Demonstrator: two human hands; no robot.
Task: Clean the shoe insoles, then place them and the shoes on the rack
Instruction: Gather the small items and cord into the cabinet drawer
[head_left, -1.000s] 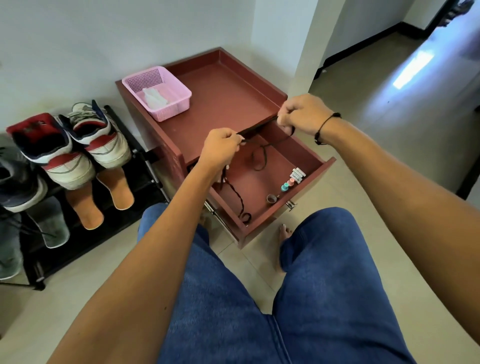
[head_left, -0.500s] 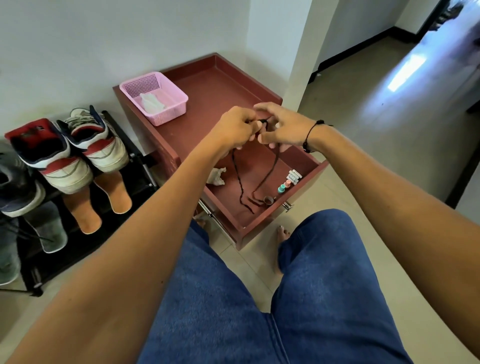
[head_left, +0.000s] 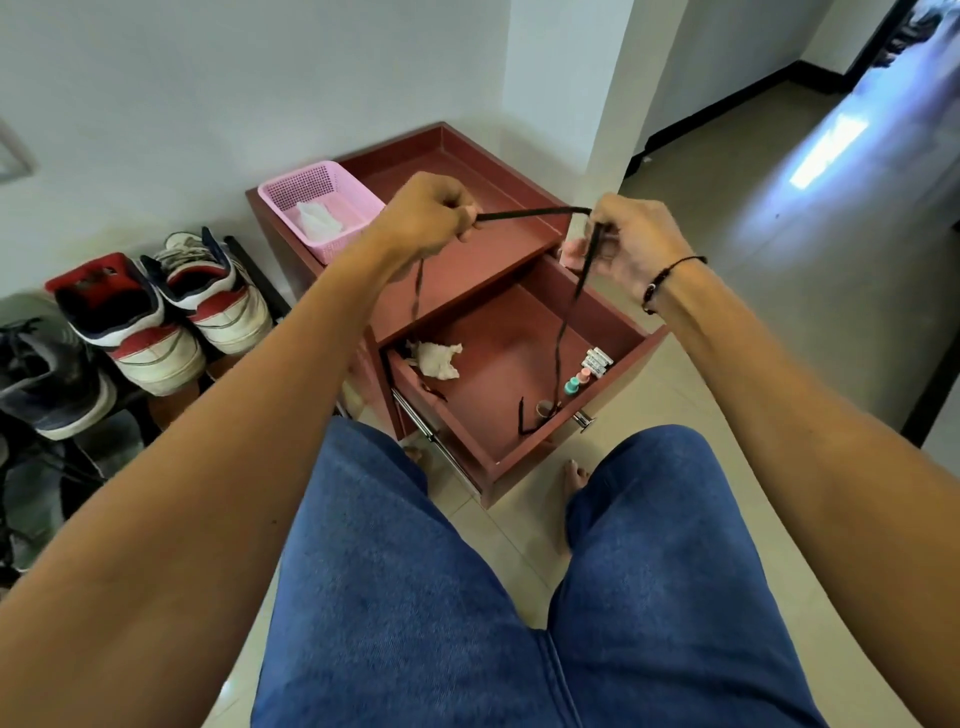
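Head view is looking down at a person sitting before a red-brown cabinet (head_left: 467, 270) with its drawer (head_left: 524, 364) pulled open. Left hand (head_left: 423, 221) and right hand (head_left: 628, 244) are both gripping a black lace (head_left: 532, 213), fingers curled round it; a short length is stretching between the two hands above the drawer, while the rest is hanging from each hand, one end trailing down onto the drawer's front edge. Inside the drawer a crumpled white cloth (head_left: 436, 358) is lying near the left wall, with small bottles (head_left: 584, 371) near the right front corner. A pink basket (head_left: 322, 208) is sitting on the counter top of the cabinet with a white tissue in it. To the left, the shoe rack (head_left: 260, 280) is carrying two white-and-red shoes (head_left: 171, 312) and a dark shoe (head_left: 47, 384). Whether the insoles are showing on the rack, I cannot tell.
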